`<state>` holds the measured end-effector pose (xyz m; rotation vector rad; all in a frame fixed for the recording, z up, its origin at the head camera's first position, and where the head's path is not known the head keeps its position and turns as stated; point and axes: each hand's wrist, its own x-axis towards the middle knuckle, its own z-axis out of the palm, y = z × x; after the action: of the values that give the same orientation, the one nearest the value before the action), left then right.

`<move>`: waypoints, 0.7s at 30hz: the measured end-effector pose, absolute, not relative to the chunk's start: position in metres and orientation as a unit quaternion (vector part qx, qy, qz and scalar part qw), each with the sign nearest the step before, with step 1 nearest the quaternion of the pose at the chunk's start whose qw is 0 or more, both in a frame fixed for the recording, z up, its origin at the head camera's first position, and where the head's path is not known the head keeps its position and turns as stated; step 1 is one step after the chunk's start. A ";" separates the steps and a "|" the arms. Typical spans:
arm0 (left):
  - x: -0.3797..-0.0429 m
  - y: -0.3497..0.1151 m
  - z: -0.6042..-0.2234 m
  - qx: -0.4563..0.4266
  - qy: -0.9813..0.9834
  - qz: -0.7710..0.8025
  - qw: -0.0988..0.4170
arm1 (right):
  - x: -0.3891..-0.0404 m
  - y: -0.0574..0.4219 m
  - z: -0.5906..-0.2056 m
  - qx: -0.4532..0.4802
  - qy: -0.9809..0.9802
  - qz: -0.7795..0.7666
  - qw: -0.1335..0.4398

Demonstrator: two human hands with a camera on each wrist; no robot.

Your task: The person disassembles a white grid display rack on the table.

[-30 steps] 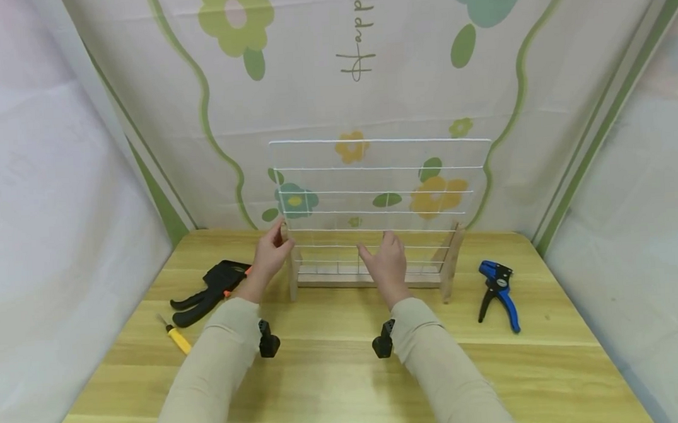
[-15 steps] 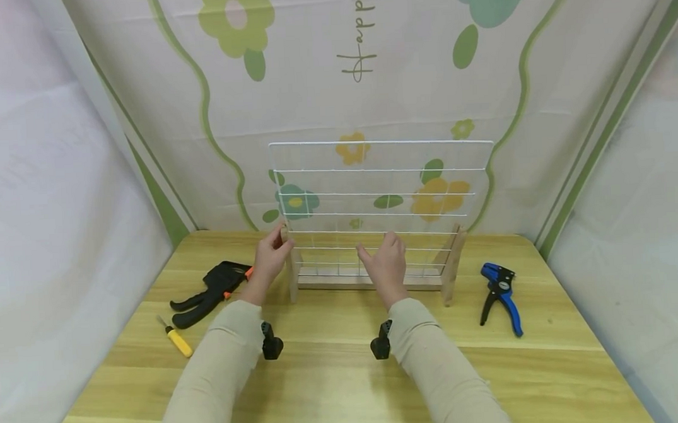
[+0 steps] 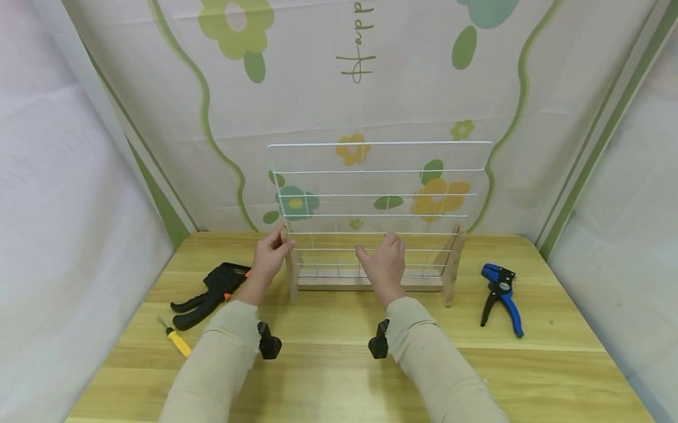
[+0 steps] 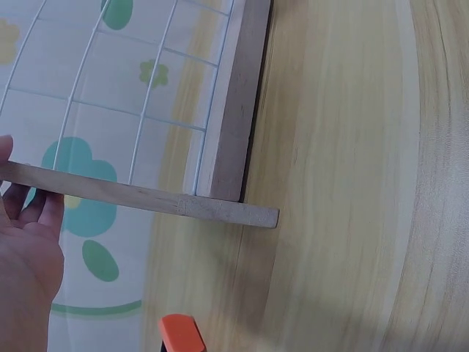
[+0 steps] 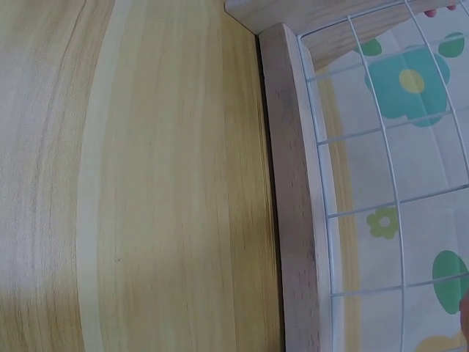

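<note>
Toward the back of the wooden surface (image 3: 324, 389), a white wire grid (image 3: 380, 144) stands up between two wooden side pieces, left (image 3: 293, 280) and right (image 3: 451, 270), above a wooden rail (image 3: 342, 285). Left hand (image 3: 269, 257) pinches the left side piece near its top, thumb one side, fingers the other. Right hand (image 3: 385, 264) is at the grid's lower middle, thumb away from fingers; cannot tell if it holds a wire. Black tool with orange parts (image 3: 206, 298) and yellow-handled tool (image 3: 178, 341) lie left; blue-black pliers (image 3: 499, 289) right. Flowered cloth (image 3: 311, 99) behind.
</note>
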<state>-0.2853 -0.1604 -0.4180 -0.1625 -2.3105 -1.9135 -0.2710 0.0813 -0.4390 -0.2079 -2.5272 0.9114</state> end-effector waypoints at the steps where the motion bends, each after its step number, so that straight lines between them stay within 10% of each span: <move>1: -0.285 -0.161 -0.418 -0.057 -0.768 -0.634 0.067 | -0.271 0.081 -0.439 -0.077 -0.915 0.328 0.220; 21: -0.269 -0.175 -0.413 -0.068 -0.783 -0.618 0.002 | -0.264 0.076 -0.431 -0.118 -0.927 0.304 0.186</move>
<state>-0.2688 -0.1745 -0.4132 -0.2133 -2.4582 -1.9397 -0.2640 0.0759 -0.4309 -0.3331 -2.6097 0.8572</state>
